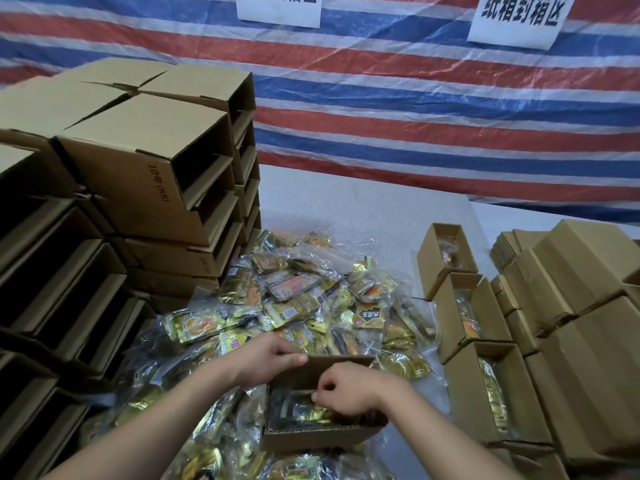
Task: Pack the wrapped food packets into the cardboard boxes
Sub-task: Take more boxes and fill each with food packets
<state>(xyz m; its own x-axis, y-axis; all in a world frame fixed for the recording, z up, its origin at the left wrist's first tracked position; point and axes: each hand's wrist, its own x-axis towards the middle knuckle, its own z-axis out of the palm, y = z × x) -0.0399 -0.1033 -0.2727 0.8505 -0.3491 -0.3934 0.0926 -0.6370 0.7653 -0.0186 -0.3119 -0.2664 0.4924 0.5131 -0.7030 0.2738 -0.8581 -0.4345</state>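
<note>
A small open cardboard box sits in front of me on a heap of gold-wrapped food packets. My left hand grips the box's far rim, fingers curled over the flap. My right hand is inside the box opening, fingers pinched on a wrapped packet that lies in the box. More packets show dimly in the box under my right hand.
Tall stacks of empty boxes on their sides stand at the left. A row of open boxes holding packets runs along the right, with closed boxes beyond. A striped tarp with paper signs hangs behind.
</note>
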